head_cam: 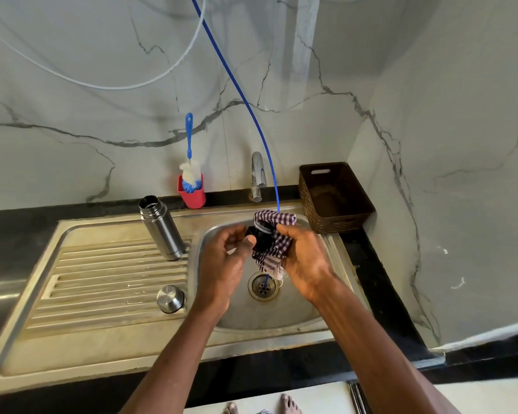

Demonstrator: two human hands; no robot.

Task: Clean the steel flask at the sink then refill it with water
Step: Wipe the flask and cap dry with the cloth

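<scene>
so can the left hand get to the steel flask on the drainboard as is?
Probably, but not freely: the left hand grips a black stopper. The steel flask stands open and upright just to its left, nothing between them.

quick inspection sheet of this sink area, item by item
surface: steel sink with ribbed drainboard, set in a black counter
job's things: open steel flask upright on the drainboard; steel cap nearer the front edge; black stopper over the basin
clutter: bottle brush in red holder; brown basket
grippers: left hand holds the stopper; right hand wipes it with a checked cloth
cables: blue tube runs down to the drain; white tube on the wall
surroundings: marble wall, tap
</scene>
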